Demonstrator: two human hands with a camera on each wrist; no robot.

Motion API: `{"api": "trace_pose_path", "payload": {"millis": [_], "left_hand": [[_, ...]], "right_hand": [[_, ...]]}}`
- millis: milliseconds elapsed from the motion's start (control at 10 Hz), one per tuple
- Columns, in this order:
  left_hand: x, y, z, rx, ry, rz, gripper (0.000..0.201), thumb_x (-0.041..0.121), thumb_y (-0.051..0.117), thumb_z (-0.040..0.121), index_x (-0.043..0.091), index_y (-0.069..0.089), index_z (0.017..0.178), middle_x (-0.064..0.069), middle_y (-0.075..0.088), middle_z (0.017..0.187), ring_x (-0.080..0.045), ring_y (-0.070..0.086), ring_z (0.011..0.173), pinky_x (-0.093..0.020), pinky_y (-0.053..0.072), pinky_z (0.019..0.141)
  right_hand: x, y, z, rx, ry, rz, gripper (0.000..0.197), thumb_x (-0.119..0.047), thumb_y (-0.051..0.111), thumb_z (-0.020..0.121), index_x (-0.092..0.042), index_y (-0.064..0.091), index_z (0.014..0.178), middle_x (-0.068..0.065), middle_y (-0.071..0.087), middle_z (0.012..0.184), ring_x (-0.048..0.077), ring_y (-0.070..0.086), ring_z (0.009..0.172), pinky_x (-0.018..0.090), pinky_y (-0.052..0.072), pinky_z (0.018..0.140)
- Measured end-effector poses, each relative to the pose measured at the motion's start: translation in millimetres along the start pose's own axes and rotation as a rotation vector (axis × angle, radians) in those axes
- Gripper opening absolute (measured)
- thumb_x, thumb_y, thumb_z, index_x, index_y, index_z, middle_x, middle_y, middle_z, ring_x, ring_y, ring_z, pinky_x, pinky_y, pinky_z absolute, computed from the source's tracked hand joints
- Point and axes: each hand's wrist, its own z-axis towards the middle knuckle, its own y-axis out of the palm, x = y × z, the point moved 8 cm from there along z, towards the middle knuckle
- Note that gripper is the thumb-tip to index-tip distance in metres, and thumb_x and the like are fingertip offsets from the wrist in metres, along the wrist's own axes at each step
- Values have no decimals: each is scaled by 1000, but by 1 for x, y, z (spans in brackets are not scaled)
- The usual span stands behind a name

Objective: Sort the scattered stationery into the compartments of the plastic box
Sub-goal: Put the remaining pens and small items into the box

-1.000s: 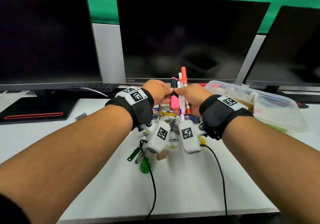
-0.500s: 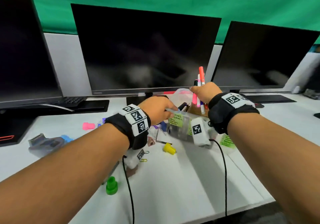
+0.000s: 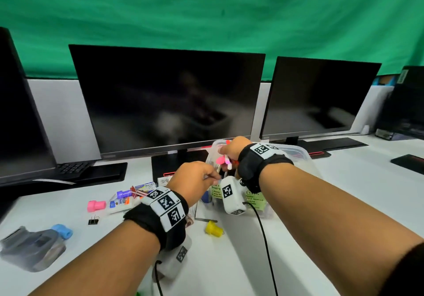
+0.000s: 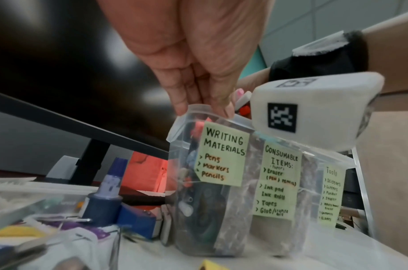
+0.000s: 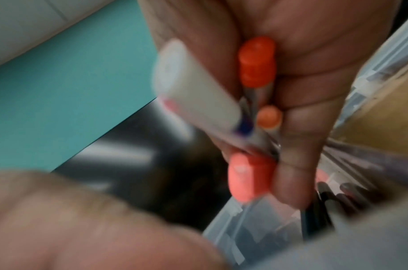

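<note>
Right now our right hand (image 3: 231, 150) is fisted around a bundle of pens and markers with orange, pink and white ends (image 5: 249, 102), fingers curled tight on the barrels, held over the clear plastic compartment box (image 3: 305, 155) at the 12 o'clock side of the white desk (image 3: 321, 215). In the right wrist view the bundle points down into the box's near-left section; tips are blurred, so we cannot tell if they touch the bottom.

Our left hand (image 3: 195, 178) is at the box's left corner, around 11 o'clock from us. In the left wrist view its fingers (image 4: 189, 91) are held together and fairly straight, tips on the corner rim (image 4: 193, 109); we cannot tell whether the thumb pinches the rim.

The box front carries three pale green sticky notes: "Writing Materials" (image 4: 222, 155), "Consumable Items" (image 4: 279, 180), "Tools" (image 4: 332, 195), left to right. Dark items already sit behind the first label.

Loose on the desk at 9 to 10 o'clock of the box: a pink cylindrical cap-like piece (image 3: 96, 205), a black binder clip (image 3: 93, 220), a white glue bottle with purple cap (image 3: 121, 200), a light blue piece (image 3: 62, 231) beside a grey stapler-like tool (image 3: 29, 247). A yellow plastic piece (image 3: 213, 228) lies just in front of the box at 6 o'clock. Dark monitors (image 3: 169, 100) stand behind.
</note>
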Motion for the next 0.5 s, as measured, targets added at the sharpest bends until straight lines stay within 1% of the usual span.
{"api": "trace_pose_path", "payload": {"millis": [100, 200, 300, 400, 500], "left_hand": [[3, 1, 1, -5, 8, 2, 20, 19, 64, 88, 18, 75, 105, 2, 69, 108, -13, 62, 101, -4, 31, 74], [3, 0, 1, 2, 5, 2, 21, 18, 62, 89, 18, 74, 106, 1, 68, 111, -13, 60, 103, -2, 27, 75], [0, -1, 2, 7, -9, 1, 20, 16, 60, 90, 18, 73, 106, 1, 67, 111, -13, 60, 103, -4, 30, 77], [-3, 0, 4, 12, -21, 5, 18, 16, 61, 90, 16, 73, 103, 2, 66, 108, -13, 61, 100, -7, 33, 77], [-7, -1, 4, 39, -38, -6, 11, 18, 63, 88, 15, 71, 95, 5, 60, 96, -13, 61, 93, -13, 36, 76]], "right_hand": [[-1, 4, -3, -19, -44, -30, 29, -12, 55, 91, -20, 44, 66, -3, 49, 71, 3, 57, 37, 8, 37, 28], [-4, 8, -7, -55, -77, -119, 28, -7, 53, 91, -18, 45, 67, -2, 50, 72, 4, 58, 43, 9, 41, 32], [-11, 4, -17, -34, -148, -245, 21, -5, 51, 92, -15, 50, 73, 2, 51, 75, 3, 60, 41, 7, 40, 32], [-14, 4, -25, -13, -117, -458, 18, -12, 51, 94, -8, 65, 104, 6, 63, 109, 19, 66, 93, 14, 54, 77], [-25, 12, -26, -1, -271, -685, 44, -3, 50, 93, -15, 53, 135, 6, 54, 136, 24, 55, 121, 32, 45, 103]]}}
